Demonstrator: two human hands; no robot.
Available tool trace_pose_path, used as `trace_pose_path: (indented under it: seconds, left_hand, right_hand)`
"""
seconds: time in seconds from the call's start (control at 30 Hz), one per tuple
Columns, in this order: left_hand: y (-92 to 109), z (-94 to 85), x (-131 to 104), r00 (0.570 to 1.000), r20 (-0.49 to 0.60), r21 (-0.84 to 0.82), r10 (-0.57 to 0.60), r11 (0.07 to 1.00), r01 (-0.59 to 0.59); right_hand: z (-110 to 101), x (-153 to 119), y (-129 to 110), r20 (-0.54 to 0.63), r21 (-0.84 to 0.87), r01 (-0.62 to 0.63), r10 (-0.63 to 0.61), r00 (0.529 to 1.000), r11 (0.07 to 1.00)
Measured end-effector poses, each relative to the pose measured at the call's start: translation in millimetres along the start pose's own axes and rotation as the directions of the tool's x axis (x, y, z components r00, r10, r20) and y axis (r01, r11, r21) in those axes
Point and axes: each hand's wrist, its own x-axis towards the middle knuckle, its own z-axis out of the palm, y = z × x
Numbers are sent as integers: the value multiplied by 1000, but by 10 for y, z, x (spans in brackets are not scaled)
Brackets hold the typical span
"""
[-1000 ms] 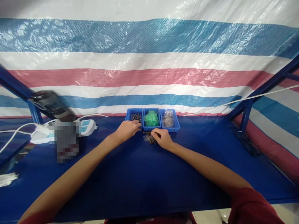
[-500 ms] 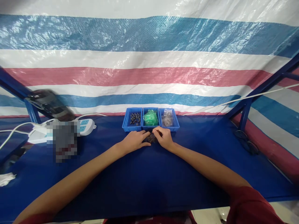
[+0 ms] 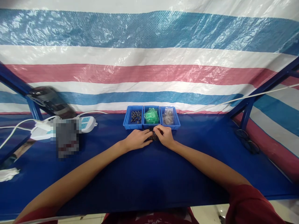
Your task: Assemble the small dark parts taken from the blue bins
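Between my two hands, just in front of the bins, lies a heap of small dark metal parts (image 3: 153, 137), partly covered by fingers. My left hand (image 3: 136, 139) rests on the table, its thumb and fingers curled round the heap's left side. My right hand (image 3: 165, 136) is closed at the heap's right side, thumb and index finger pinched together. Whatever sits in that pinch is too small to tell. Behind the hands stand three blue bins in a row: the left bin (image 3: 126, 122) has similar dark metal parts, the middle one green bagged pieces (image 3: 151, 116), the right one clear plastic packets (image 3: 168, 116).
A blue table (image 3: 144, 180) spans the view. To the left are a white power strip (image 3: 90, 123) with cables, a dark bottle (image 3: 52, 101), a blurred-out object (image 3: 67, 137) and a white crumpled cloth (image 3: 9, 175). Black glasses (image 3: 248, 141) lie right. Striped sheeting hangs behind.
My left thumb and fingers have drawn closer together round the metal parts. My right hand keeps its pinch in nearly the same place. The whole view has shifted slightly.
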Motion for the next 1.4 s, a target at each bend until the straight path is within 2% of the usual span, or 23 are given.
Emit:
trace_pose_path:
  seconds: [0.13, 0.3, 0.43, 0.6, 0.73, 0.87, 1.03, 1.4]
  left_hand:
    - [-27, 87, -17, 997, -67, -30, 25, 999, -27]
    - [-25, 173, -37, 995, -102, -11, 22, 1000, -23]
    - [-24, 188, -41, 977, -212, -81, -24, 997, 6]
    - [-37, 180, -29, 898, -426, -202, -114, 979, 28]
    - [-47, 187, -15, 832, -512, -284, -215, 956, 72]
    - [-55, 196, -15, 804, -547, -311, -234, 948, 64]
    - [-68, 207, -26, 803, -559, -293, -205, 955, 39]
    - [-82, 199, -23, 800, -573, -301, -178, 954, -3]
  right_hand:
    - [-3, -5, 12, -51, 11, -24, 25, 998, 1000]
    - [-9, -2, 5, -91, 23, -54, 56, 994, 998]
    - [-7, 2, 5, -96, 11, -67, 67, 993, 998]
    - [6, 11, 29, -104, 4, -64, 64, 992, 998]
    - [23, 25, 51, -57, 11, -71, 71, 996, 997]
    - [34, 38, 54, 16, 22, -58, 58, 998, 998]
    - [30, 49, 45, 101, 21, -33, 30, 994, 999]
    - [31, 54, 50, 152, 47, -14, 7, 988, 999]
